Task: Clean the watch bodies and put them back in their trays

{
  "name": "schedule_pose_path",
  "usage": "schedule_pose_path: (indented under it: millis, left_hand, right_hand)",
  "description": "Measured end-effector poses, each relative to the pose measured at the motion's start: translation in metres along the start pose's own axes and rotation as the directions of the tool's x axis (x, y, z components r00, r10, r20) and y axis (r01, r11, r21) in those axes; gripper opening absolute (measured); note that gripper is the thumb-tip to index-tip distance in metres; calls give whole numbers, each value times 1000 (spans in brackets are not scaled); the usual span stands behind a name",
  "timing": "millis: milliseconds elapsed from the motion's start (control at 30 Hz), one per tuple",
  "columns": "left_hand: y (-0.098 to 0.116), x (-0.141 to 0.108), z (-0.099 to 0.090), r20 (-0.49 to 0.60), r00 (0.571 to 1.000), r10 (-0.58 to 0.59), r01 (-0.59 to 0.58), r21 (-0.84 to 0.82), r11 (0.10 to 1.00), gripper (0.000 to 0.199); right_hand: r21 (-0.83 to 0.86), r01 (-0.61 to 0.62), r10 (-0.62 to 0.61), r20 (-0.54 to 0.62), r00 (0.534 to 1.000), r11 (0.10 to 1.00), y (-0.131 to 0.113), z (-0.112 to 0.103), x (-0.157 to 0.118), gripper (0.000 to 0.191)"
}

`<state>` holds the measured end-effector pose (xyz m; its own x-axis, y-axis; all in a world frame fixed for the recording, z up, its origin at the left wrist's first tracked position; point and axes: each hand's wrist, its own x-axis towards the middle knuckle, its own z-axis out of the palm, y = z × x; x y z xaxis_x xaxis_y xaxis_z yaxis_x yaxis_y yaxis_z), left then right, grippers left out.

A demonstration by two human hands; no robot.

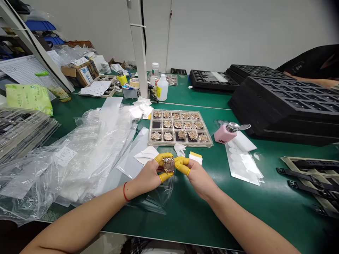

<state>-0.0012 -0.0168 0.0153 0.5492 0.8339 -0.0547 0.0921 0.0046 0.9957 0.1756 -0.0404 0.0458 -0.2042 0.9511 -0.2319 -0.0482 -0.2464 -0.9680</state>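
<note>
the yellow finger cots [182,165] hide the rim of the watch case [168,165], just in front of the blister tray of watch cases [182,144]. right of that tray, the black foam trays [288,102] and black straps [312,185] run out of view; beyond it, the label on the white bottle [162,88] is too small to read.

No text clearly readable. Pink dispenser bottle [224,134] right of watch tray [180,144]: dark letters low on front, too small to read. Printed label [65,156] on plastic bag [90,155] left of tray: fine print, blurred. Yellow label [159,92] on white bottle [162,88] beyond tray: illegible.
</note>
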Motion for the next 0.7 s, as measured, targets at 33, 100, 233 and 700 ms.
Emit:
schedule_pose_path:
  millis: [33,100,233,700]
  left_hand:
    - [0,0,0,1,1000,4,-4,6,1000,51]
    - [1,0,0,2,1000,12,-12,18,1000,51]
    - [2,-1,-1,-2,1000,15,-15,32,999,50]
    - [-20,11,2,205,969,-137,193,-287,938,50]
  right_hand:
    - [-7,7,-7,-4,1000,1000,0,0,0,31]
    - [-16,19,-19,-11,1000,1000,1,-1,0,31]
    - [-44,30,-32,-27,999,999,6,0,1,31]
    - [-969,-77,-361,-160,919,233,39,-90,19,29]
